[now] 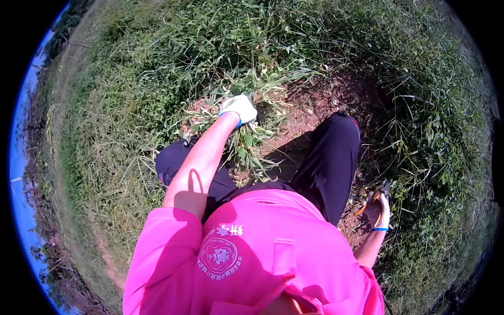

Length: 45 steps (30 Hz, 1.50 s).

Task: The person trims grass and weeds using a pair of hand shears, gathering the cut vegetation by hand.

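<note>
My left hand (238,108), in a white knit glove with a blue cuff, is closed on a bunch of pulled or cut grass (252,147). Stems and leaves stick out in front of the fist and hang behind it, between my knees. Out to the right, low beside my right leg, is my right hand (381,212), in a white glove with a blue cuff and orange-brown on its palm side. A small greyish thing (386,186) shows at its fingertips, too blurred to name. Whether the fingers grip it, I cannot tell.
Bare reddish soil (305,106) with loose stems lies before my bent knees in dark trousers (334,161). Dense standing grass and weeds (220,43) curve around the front and right (429,157). Drier, flattened grass (118,138) lies at the left.
</note>
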### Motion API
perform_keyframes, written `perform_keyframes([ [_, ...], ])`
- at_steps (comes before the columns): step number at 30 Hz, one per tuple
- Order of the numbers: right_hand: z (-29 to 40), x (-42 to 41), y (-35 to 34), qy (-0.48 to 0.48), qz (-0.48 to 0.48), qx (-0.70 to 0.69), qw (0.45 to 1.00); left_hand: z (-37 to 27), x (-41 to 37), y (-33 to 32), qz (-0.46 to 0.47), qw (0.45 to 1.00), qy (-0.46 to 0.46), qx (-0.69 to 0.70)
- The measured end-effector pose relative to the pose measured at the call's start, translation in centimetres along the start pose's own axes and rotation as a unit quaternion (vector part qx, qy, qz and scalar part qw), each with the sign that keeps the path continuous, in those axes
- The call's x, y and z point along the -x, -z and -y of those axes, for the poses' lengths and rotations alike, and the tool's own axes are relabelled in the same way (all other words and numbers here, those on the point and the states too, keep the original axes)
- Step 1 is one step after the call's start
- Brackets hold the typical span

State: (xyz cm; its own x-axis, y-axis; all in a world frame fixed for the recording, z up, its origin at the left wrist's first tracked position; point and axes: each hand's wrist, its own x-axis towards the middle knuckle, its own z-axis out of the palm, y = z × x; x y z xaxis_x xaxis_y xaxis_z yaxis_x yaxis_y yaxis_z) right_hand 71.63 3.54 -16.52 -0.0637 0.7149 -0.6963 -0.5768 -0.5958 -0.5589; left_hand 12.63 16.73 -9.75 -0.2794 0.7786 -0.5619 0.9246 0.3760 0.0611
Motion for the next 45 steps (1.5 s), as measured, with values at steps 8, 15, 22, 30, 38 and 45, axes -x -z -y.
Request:
perform_keyframes([
  [8, 1.9, -0.3, -1.6, 0.023, -0.001, 0.024, 0.999, 9.2, 1.7, 12.8, -0.037, 0.945, -0.153, -0.287],
  [15, 3.2, 1.4, -3.7, 0.036, 0.012, 0.049, 0.998, 7.0, 7.1, 17.8, -0.051, 0.990, -0.090, -0.098],
  [22, 4.4, 1.7, -2.7, 0.051, -0.010, 0.052, 0.997, 14.1, 11.9, 26.5, -0.135, 0.985, 0.004, -0.107],
  [30, 2.7, -3.7, -4.8, -0.014, 0.077, 0.041, 0.996, 30.9, 29.7, 30.5, -0.314, 0.942, 0.076, 0.091],
  [38, 3.9, -4.7, -10.6, -0.032, 0.094, 0.150, 0.984, 27.8, 47.6, 17.9, -0.357, 0.834, 0.379, -0.184],
  [45, 3.2, -6.8, -18.9, -0.059, 0.105, 0.284, 0.951, 31.4, 68.6, -1.7, -0.174, 0.758, 0.624, -0.076],
])
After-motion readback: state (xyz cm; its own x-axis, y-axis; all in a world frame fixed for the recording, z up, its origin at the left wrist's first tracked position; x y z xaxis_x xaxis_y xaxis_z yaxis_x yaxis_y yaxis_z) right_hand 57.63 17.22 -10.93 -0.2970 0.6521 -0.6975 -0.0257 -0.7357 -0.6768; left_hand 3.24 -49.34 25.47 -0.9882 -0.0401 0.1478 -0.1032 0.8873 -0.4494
